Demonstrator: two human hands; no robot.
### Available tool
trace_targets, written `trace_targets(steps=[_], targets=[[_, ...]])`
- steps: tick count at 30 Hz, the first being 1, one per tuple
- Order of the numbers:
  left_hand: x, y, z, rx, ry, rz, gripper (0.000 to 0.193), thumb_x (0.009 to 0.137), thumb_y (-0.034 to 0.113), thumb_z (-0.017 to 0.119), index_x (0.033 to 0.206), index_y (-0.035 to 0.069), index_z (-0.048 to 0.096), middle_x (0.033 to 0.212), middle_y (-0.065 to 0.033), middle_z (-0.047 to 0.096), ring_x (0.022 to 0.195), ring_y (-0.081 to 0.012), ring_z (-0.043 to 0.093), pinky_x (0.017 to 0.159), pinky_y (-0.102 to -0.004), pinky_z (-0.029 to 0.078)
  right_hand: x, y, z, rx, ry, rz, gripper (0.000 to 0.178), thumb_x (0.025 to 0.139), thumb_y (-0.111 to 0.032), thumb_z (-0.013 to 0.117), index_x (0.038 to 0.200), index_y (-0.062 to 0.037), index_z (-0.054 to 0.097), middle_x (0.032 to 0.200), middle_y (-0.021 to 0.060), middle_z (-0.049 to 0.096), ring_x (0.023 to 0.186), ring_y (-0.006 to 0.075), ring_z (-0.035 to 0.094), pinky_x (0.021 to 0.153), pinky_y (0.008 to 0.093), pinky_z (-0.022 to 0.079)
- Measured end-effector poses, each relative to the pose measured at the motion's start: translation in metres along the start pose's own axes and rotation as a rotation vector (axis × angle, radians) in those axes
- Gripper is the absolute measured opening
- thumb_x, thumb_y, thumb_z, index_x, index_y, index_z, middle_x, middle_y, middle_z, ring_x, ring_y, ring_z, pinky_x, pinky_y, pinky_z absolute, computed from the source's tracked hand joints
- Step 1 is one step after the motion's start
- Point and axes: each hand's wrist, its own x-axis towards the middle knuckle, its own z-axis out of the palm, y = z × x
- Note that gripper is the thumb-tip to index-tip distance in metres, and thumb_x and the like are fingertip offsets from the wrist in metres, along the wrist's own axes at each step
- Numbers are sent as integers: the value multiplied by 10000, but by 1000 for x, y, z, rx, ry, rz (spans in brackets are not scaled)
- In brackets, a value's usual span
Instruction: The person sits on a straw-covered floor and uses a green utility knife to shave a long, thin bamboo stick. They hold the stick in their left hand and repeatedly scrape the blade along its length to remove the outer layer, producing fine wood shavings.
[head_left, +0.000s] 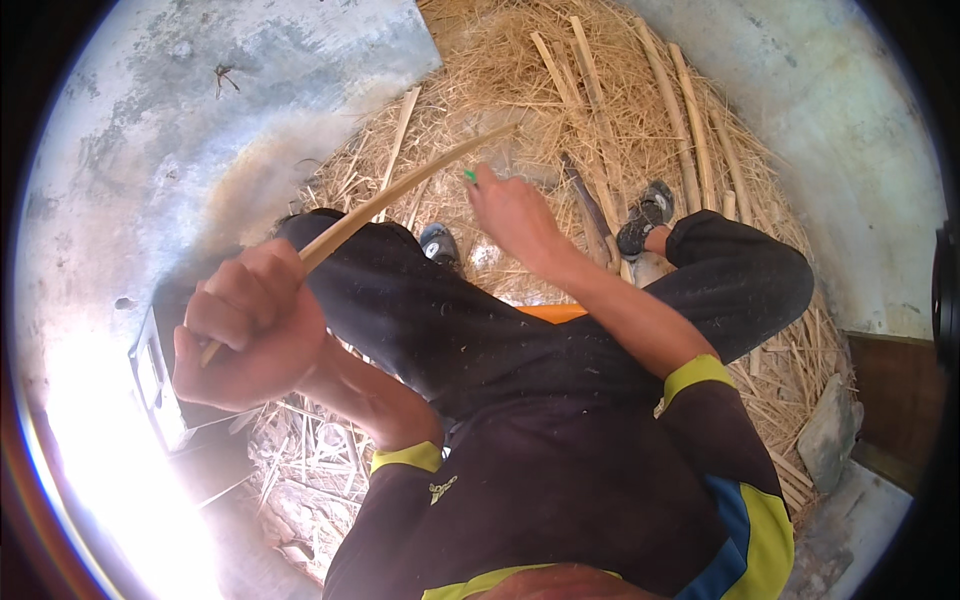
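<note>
A long pale strip (pixel 385 200) of wood or bamboo rose at a slant from the person's left hand (pixel 252 325), which had its grip closed in a fist around the strip's near end; a short butt poked out below the fingers. The strip thinned toward its far tip, which lay over the straw-coloured litter (pixel 500 60) on the ground.

The right hand (pixel 515 220) was just to the right of the strip's far half. Its grip was curled closed on a small green object (pixel 470 176), of which only a bit showed near the strip; the rest was hidden by the fingers, and what it was could not be told.

Below the strip spread the person's dark trousers (pixel 400 300), the knees wide apart. One shoe (pixel 438 243) stood below the strip's middle, the other shoe (pixel 648 215) well to the strip's right. A patch of orange (pixel 553 313) showed below and to the right of the strip, between the thighs.

A thinner pale stick (pixel 402 130) lay just left of the strip's upper part. Several long sticks (pixel 690 125) lay to the right of its tip, with a dark stick (pixel 582 190) nearer to it. A stained grey wall (pixel 200 150) stood to the strip's left.
</note>
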Motion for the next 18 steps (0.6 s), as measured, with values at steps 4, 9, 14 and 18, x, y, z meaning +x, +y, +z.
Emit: trace_targets(steps=[4,9,14,18], targets=[[2,0,10,-14,17,-12,348,804,291,314,497,141,251,429,21,182,368,-104,102,406,-299,135,7,27,18,-20,3,72,272,939,-242,450,922,28,477,619,271,573,647,432,601,578,512,473],[0,-1,2,31,-5,3,336,790,278,309,484,143,276,425,23,196,354,-109,114,390,-298,145,11,17,16,-10,-64,57,289,940,-240,427,944,41,492,658,265,591,679,420,616,591,491,493],[4,-2,7,-8,-25,-29,345,793,286,324,481,143,288,421,23,206,354,-111,115,393,-299,158,19,155,72,-192,-157,376,295,901,-183,452,1015,70,554,878,295,615,821,382,636,694,474,508],[7,-4,8,-31,2,0,372,822,286,332,486,165,227,440,27,167,390,-89,89,426,-291,124,5,206,69,-198,-108,537,330,894,-212,448,1023,65,572,948,313,606,868,410,615,767,479,488]])
